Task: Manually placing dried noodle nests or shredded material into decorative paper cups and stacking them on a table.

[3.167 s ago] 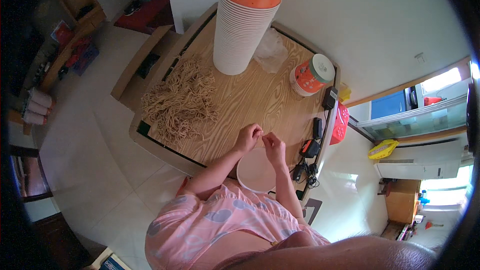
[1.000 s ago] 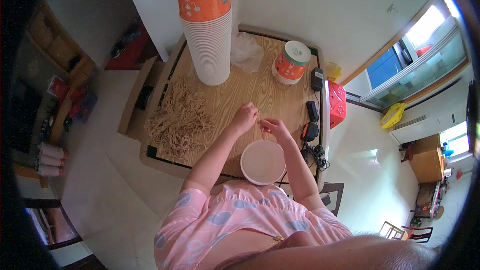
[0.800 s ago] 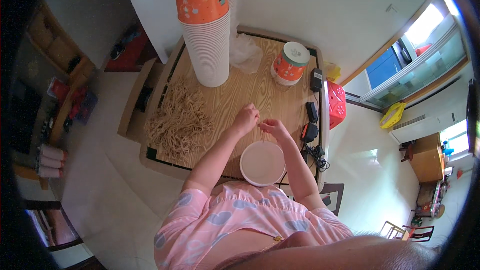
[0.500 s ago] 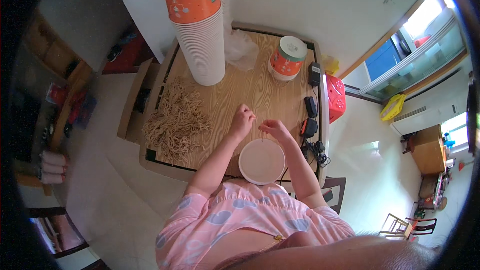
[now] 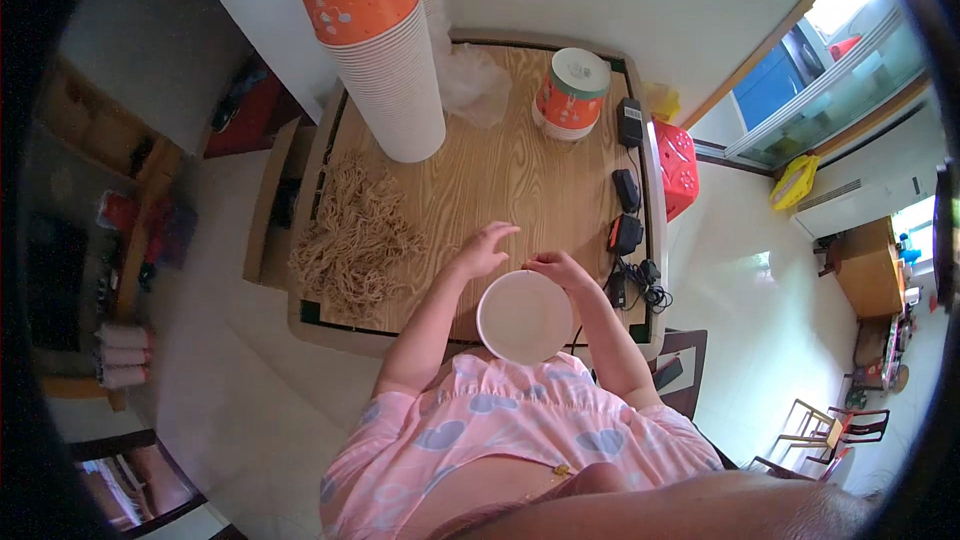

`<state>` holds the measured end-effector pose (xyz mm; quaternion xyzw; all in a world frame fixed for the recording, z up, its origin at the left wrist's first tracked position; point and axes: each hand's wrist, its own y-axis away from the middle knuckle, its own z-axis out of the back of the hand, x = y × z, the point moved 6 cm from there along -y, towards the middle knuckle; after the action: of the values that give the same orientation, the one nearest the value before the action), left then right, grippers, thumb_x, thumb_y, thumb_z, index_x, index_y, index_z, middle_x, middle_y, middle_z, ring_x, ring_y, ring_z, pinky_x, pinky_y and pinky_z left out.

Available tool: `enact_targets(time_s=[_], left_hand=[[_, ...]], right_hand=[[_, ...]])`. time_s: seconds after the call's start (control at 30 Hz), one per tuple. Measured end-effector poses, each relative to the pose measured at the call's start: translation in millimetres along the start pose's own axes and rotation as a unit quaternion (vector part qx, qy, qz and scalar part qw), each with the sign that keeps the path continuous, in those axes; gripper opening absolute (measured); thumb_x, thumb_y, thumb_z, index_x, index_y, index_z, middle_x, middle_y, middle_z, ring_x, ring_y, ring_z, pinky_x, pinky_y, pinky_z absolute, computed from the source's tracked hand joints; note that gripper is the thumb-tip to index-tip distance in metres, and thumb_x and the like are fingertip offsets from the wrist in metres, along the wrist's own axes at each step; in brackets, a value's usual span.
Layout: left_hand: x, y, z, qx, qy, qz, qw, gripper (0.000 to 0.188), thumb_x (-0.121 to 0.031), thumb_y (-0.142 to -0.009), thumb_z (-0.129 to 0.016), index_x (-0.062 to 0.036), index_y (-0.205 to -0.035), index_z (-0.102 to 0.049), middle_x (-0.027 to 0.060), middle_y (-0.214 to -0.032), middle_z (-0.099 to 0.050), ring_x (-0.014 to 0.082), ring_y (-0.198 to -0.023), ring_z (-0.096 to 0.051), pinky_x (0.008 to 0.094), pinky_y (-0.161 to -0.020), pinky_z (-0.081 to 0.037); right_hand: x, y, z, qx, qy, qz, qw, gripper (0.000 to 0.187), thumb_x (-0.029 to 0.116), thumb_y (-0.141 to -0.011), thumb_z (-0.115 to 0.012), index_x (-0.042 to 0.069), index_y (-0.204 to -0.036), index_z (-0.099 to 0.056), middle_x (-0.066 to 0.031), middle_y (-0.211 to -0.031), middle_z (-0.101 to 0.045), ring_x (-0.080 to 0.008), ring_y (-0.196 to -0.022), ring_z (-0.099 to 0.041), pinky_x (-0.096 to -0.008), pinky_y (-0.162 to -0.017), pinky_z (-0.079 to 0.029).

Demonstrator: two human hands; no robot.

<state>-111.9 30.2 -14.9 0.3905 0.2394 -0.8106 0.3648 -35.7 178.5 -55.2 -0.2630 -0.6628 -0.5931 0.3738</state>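
Observation:
A white paper tub point(image 5: 525, 318) with its round mouth toward me is at the table's near edge, against my pink top. My right hand point(image 5: 562, 269) is closed in a pinch at the tub's far rim; what its fingertips hold is too small to make out. My left hand point(image 5: 486, 249) hovers just beyond the rim on the left, fingers stretched out and nothing visible in them. A loose pile of tan twine cords point(image 5: 358, 240) lies to the left of my left forearm.
Far left on the wood-grain table point(image 5: 490, 170) stands a tall, leaning stack of paper tubs point(image 5: 385, 80). Clear plastic film point(image 5: 474, 83) lies beside it. An orange and green tub point(image 5: 572, 98) sits upside down at far right. Black adapters and cables point(image 5: 626, 230) line the right edge.
My left hand has opened from a pinch. The thin strand that hung from my right fingers no longer shows. My right hand is now closer to the tub's rim, and the view has shifted slightly.

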Motion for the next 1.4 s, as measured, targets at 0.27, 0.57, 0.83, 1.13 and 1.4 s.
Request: enact_targets(time_s=[0.27, 0.57, 0.83, 1.13, 1.4], left_hand=[[24, 7, -38, 0.049, 0.179, 0.058, 0.981, 0.011, -0.008, -0.074, -0.063, -0.0039, -0.084, -0.064, 0.0118, -0.091, -0.064, 0.0210, -0.089, -0.061, 0.0318, -0.080, -0.047], [-58, 24, 27, 0.071, 0.266, 0.097, 0.956, 0.005, -0.005, -0.079, -0.062, -0.0011, -0.079, -0.059, 0.0009, -0.076, -0.061, 0.0073, -0.070, -0.056, 0.0234, -0.065, -0.047], [-60, 47, 20, 0.108, 0.360, 0.143, 0.916, 0.005, -0.007, -0.080, -0.063, -0.0031, -0.080, -0.059, 0.0005, -0.075, -0.061, 0.0072, -0.071, -0.057, 0.0231, -0.065, -0.047], [-63, 46, 15, 0.056, 0.291, 0.123, 0.947, 0.006, -0.006, -0.080, -0.062, -0.0014, -0.080, -0.058, 0.0010, -0.070, -0.061, 0.0054, -0.066, -0.056, 0.0221, -0.061, -0.047], [-76, 45, 18, 0.018, 0.242, 0.111, 0.964, 0.007, -0.007, -0.080, -0.063, -0.0017, -0.079, -0.059, 0.0002, -0.071, -0.060, 0.0058, -0.067, -0.057, 0.0223, -0.059, -0.047]], right_hand=[[34, 14, -9, 0.005, 0.061, 0.094, 0.994, 0.021, 0.023, -0.086, -0.059, 0.002, -0.087, -0.064, 0.0019, -0.075, -0.058, -0.0057, -0.069, -0.052, -0.0205, -0.059, -0.042], [79, 51, -23, 0.051, 0.040, 0.168, 0.984, 0.016, 0.019, -0.084, -0.060, 0.003, -0.088, -0.062, 0.0023, -0.077, -0.060, -0.0055, -0.070, -0.052, -0.0206, -0.061, -0.042], [78, 80, -35, 0.018, 0.168, 0.211, 0.963, 0.016, 0.016, -0.083, -0.059, 0.003, -0.090, -0.063, -0.0017, -0.078, -0.062, -0.0084, -0.074, -0.053, -0.0236, -0.069, -0.043], [77, 88, -34, -0.027, 0.125, 0.181, 0.975, 0.017, 0.019, -0.083, -0.060, 0.003, -0.087, -0.064, -0.0005, -0.071, -0.060, -0.0080, -0.069, -0.050, -0.0242, -0.064, -0.042], [76, 89, -33, -0.049, 0.119, 0.161, 0.978, 0.014, 0.016, -0.080, -0.062, 0.002, -0.080, -0.064, -0.0018, -0.066, -0.057, -0.0086, -0.063, -0.047, -0.0254, -0.058, -0.041]])
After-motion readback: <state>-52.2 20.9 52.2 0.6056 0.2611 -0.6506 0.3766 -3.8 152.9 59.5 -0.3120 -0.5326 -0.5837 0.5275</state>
